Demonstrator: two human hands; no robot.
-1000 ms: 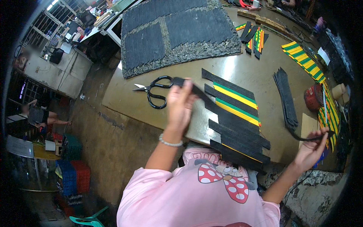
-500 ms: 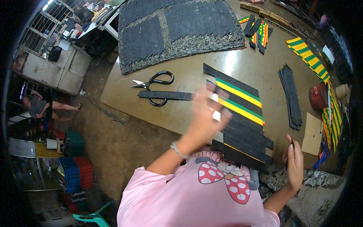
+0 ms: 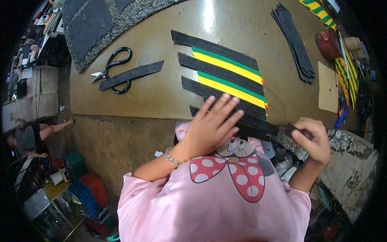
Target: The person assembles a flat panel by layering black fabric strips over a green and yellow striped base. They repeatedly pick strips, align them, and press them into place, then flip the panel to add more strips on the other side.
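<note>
Our left hand (image 3: 211, 127) lay flat, fingers spread, on the black strips (image 3: 242, 119) at the bench (image 3: 161, 97) edge; right hand (image 3: 312, 139) pinched one strip end (image 3: 291, 130); we judged a hard tug could skew the stack or drag strips off.

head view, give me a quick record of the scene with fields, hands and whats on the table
left hand: open, fingers spread, flat over the black strips at the table's near edge
right hand: pinching the end of a black strip at the table edge
striped pieces: yellow and green bands laid between black strips
scissors: black-handled, on the table to the left, a loose black strip lying across them
strip bundle: black, far right
table: brown, shiny
</note>
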